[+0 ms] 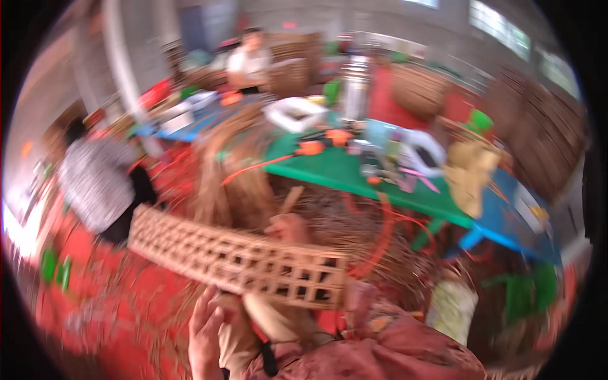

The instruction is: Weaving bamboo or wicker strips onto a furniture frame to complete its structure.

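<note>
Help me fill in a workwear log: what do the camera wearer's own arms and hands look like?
The bare left hand and bare right hand show no gloves. A loose, muted reddish-pink fabric sleeve, with mottled lighter patches, covers the right arm. Blur hides finer markings, and the left sleeve can't be made out clearly.

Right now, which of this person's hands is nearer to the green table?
Right. The right hand is at the far edge of the woven lattice panel, toward the green table; the left hand is by the panel's near edge, farther away.
</note>
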Available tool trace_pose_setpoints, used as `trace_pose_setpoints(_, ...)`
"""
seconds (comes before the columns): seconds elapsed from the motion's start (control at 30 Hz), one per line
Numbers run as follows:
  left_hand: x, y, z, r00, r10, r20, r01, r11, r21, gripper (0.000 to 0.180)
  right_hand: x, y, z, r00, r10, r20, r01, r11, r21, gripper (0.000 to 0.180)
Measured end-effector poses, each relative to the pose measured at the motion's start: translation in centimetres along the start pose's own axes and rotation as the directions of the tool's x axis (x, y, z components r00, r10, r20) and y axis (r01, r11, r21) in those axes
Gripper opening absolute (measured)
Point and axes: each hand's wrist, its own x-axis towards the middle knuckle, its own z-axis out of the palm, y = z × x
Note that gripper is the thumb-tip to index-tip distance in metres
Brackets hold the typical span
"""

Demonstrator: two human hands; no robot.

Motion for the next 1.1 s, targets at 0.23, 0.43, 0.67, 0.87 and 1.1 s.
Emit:
trace_pose_setpoints(0.23,-1.0,8.9,12.7,0.758,-0.2,0.621,0.254,0.967,0.001,0.047,-1.5,-1.8,0.8,0.893,0.317,-0.321,-0.089,0.821,0.563,0.018)
trace_pose_setpoints(0.43,1.4,5.3,9.6,0.65,-0.342,0.679,0.214,0.939,0.268,0.038,-2.5,-4.2,-0.2,0.913,0.195,-0.358,-0.101,0.959,0.265,0.024)
trace_pose_setpoints(0.67,0.4,-0.9,1.2,0.874,-0.364,0.32,0.289,0.922,0.259,0.037,-0.1,1.1,-1.3,0.941,0.064,-0.332,0.022,0.968,0.248,0.017)
trace_pose_setpoints(0.87,-2.3,5.2,-5.5,0.935,0.01,-0.355,-0.024,0.999,-0.034,0.051,0.3,7.2,-4.2,0.935,0.023,-0.355,0.091,0.95,0.3,0.018)
trace_pose_setpoints(1.1,-3.5,22.9,-13.2,0.319,0.845,-0.43,-0.391,0.53,0.752,0.051,-0.3,1.1,-4.3,0.962,0.203,-0.181,-0.073,0.834,0.546,0.017)
